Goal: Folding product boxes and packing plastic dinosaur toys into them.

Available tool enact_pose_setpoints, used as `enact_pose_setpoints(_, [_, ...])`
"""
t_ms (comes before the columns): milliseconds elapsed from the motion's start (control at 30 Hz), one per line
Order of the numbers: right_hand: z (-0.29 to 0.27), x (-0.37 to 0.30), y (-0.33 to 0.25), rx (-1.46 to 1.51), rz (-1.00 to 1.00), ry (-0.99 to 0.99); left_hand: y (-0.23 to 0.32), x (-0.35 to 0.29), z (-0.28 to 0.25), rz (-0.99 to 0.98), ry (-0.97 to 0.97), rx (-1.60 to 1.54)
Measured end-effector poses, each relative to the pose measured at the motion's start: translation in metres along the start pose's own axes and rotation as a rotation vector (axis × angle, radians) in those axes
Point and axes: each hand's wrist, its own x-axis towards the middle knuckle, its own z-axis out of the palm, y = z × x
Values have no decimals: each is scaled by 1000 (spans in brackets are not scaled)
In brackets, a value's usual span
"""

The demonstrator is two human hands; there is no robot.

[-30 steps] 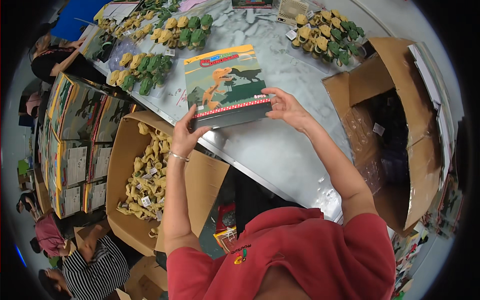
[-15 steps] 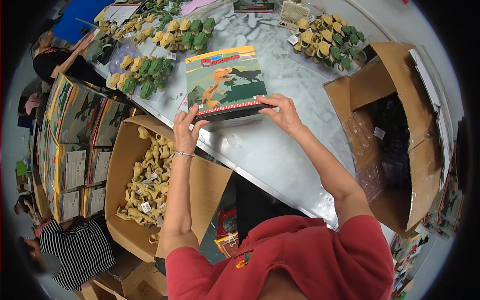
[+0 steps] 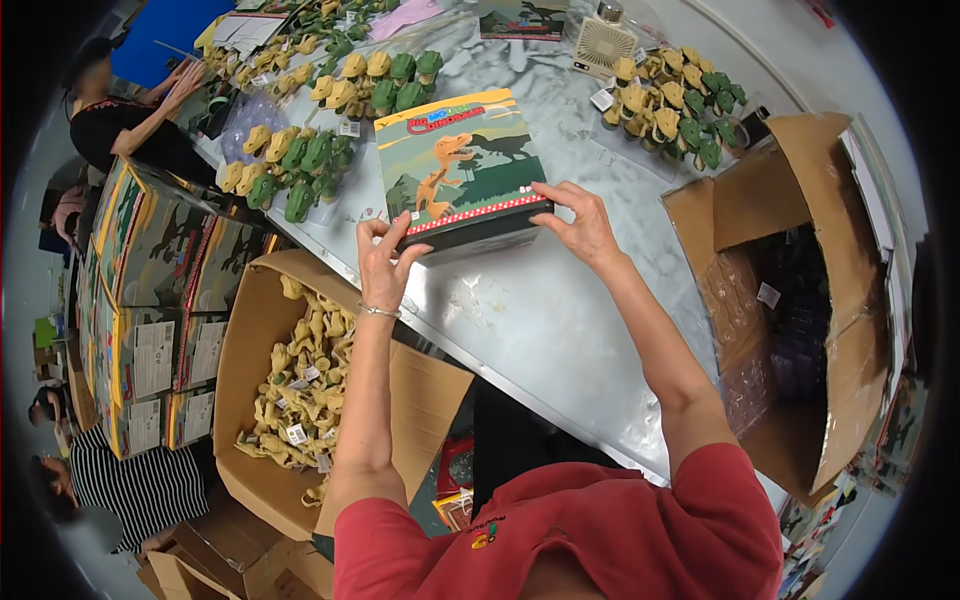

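Observation:
A square cardboard toy box [image 3: 455,170] with a dinosaur scene printed on its top lies on the grey marbled table. My left hand [image 3: 383,265] grips its near left corner, thumb on the front side and fingers on the top edge. At the near right corner, my right hand [image 3: 585,228] holds the box the same way. The box's dark near side faces me. Just left of it sit rows of tan and green dinosaur head toys [image 3: 300,165], and a similar group [image 3: 375,82] stands farther back.
An open carton [image 3: 240,340] of tan dinosaur toys [image 3: 300,385] stands left, beside stacked printed boxes [image 3: 150,270]. On the right is another open carton [image 3: 850,300], near more dinosaur heads [image 3: 672,105] and a small fan [image 3: 605,45]. Two co-workers [image 3: 140,120] [image 3: 135,485] are at left.
The whole view has shifted a little, so table, box and hands appear slightly farther right. Both hands keep their hold on the box. The striped-shirted person has moved left.

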Motion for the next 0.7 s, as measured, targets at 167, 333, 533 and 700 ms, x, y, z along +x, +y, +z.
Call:
enact_pose_setpoints(167, [-11,0,-2,-85,-38,-135,-4,-2,-1,-50,-74,-28])
enact_pose_setpoints(333, [-24,-11,-4,-42,148,-173,2,-16,-2,2,-113,38])
enact_pose_setpoints(533, [-31,-6,8,-256,-238,3,20,1,-12,123,-80,52])
enact_pose_setpoints(700, [-14,-11,18,161,108,55,15,3,0,108,-30,31])
